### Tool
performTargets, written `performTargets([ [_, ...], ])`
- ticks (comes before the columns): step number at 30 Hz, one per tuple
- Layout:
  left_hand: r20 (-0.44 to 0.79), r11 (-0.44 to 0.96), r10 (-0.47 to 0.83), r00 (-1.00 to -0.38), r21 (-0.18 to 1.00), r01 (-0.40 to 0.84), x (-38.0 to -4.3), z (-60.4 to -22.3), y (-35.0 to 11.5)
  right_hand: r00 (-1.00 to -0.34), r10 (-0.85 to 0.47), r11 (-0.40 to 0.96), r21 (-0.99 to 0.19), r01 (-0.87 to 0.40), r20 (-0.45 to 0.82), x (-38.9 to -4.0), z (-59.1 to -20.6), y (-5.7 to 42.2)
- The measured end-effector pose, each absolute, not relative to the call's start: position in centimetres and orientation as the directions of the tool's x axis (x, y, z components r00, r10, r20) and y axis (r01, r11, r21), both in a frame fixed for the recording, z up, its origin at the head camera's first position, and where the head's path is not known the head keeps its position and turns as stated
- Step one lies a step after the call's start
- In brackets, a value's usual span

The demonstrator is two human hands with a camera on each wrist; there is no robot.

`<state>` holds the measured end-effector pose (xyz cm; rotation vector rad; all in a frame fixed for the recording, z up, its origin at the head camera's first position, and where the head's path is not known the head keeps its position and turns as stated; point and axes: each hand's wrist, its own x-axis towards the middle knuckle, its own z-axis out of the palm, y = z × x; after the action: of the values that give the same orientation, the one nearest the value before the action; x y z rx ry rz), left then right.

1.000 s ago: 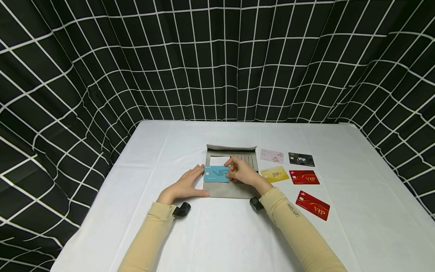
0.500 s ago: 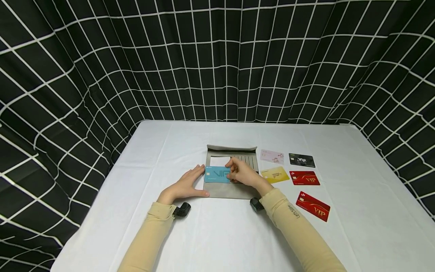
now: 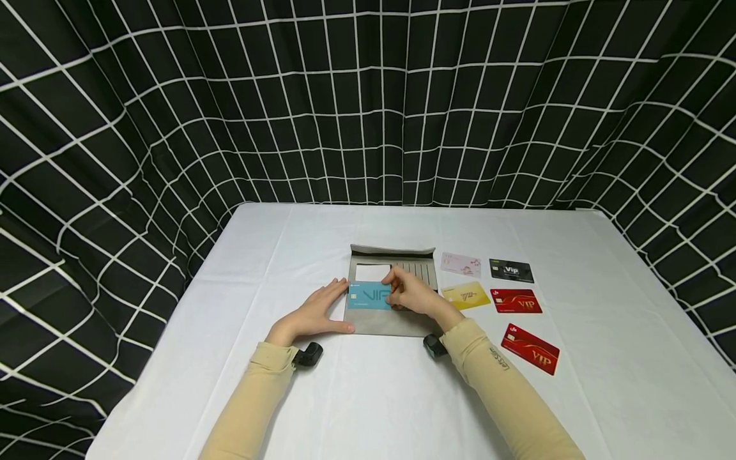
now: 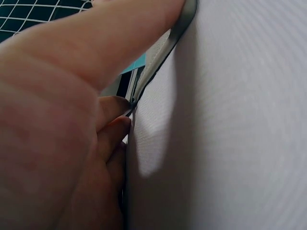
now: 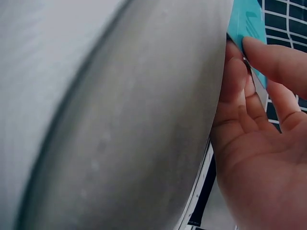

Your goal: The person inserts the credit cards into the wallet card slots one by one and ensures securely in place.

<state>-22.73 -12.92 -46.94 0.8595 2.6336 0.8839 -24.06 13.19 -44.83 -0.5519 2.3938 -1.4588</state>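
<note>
A blue VIP card (image 3: 368, 295) lies over the left half of an opened grey card wallet (image 3: 391, 323). My right hand (image 3: 413, 292) pinches the card's right end between thumb and fingers. In the right wrist view the thumb presses the blue card (image 5: 247, 24) from one side, with curled fingers behind it. Along the wallet's left edge rests my left hand (image 3: 315, 313), fingers extended, with the thumb touching the lower left corner. The left wrist view shows these fingers (image 4: 112, 112) against the wallet's edge. A white card (image 3: 372, 273) shows above the blue one.
Right of the wallet lie a pink card (image 3: 461, 264), a black VIP card (image 3: 511, 271), a yellow card (image 3: 467, 295) and two red VIP cards, one upper (image 3: 516, 301) and one lower (image 3: 530, 349). A white cloth covers the table (image 3: 276, 255); a black gridded curtain (image 3: 379, 102) stands behind.
The blue card and my right hand have shifted very slightly to the right over the wallet. My left hand stays in place at the wallet's left edge.
</note>
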Motion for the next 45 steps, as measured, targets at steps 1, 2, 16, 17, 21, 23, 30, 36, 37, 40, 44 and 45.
performTargets([
  [1, -0.035, 0.648, 0.598, -0.801, 0.609, 0.457, -22.73, -46.94, -12.93, -0.886, -0.463, 0.414, -0.893, -0.177, -0.038, -24.08, -44.85, 13.19],
  [2, -0.037, 0.649, 0.599, -0.800, 0.608, 0.458, -22.75, -46.96, -12.93, -0.886, -0.463, 0.411, -0.894, -0.178, -0.037, -24.08, -44.86, 13.20],
  [16, -0.048, 0.654, 0.597, -0.801, 0.607, 0.451, -22.64, -46.87, -12.93, -0.881, -0.471, 0.419, -0.891, -0.178, -0.046, -23.84, -44.81, 13.38],
  [17, -0.046, 0.654, 0.597, -0.801, 0.605, 0.453, -22.64, -46.87, -12.93, -0.879, -0.475, 0.415, -0.892, -0.180, -0.044, -23.82, -44.80, 13.39],
  [21, -0.041, 0.656, 0.597, -0.801, 0.601, 0.458, -22.64, -46.91, -12.92, -0.871, -0.488, 0.396, -0.902, -0.173, -0.047, -23.75, -44.74, 13.40],
  [23, -0.044, 0.658, 0.594, -0.803, 0.601, 0.454, -22.62, -46.93, -12.92, -0.869, -0.491, 0.398, -0.903, -0.165, -0.058, -23.71, -44.66, 13.41],
  [30, -0.047, 0.661, 0.591, -0.806, 0.600, 0.450, -22.73, -47.01, -12.87, -0.863, -0.500, 0.422, -0.890, -0.172, -0.070, -23.84, -44.38, 13.41],
  [36, -0.039, 0.657, 0.593, -0.804, 0.600, 0.456, -22.78, -47.05, -12.85, -0.855, -0.512, 0.448, -0.876, -0.180, -0.086, -23.88, -44.20, 13.44],
  [37, -0.038, 0.656, 0.595, -0.803, 0.600, 0.458, -22.76, -47.06, -12.86, -0.854, -0.512, 0.454, -0.872, -0.180, -0.091, -23.88, -44.21, 13.42],
  [40, -0.035, 0.654, 0.598, -0.801, 0.598, 0.463, -22.72, -47.11, -12.87, -0.855, -0.509, 0.475, -0.860, -0.183, -0.099, -23.87, -44.24, 13.38],
  [44, -0.044, 0.660, 0.598, -0.800, 0.593, 0.461, -22.83, -47.24, -12.84, -0.853, -0.513, 0.485, -0.852, -0.194, -0.097, -23.75, -44.13, 13.41],
  [45, -0.047, 0.663, 0.598, -0.800, 0.590, 0.460, -22.86, -47.28, -12.83, -0.851, -0.517, 0.485, -0.851, -0.199, -0.096, -23.71, -44.09, 13.43],
])
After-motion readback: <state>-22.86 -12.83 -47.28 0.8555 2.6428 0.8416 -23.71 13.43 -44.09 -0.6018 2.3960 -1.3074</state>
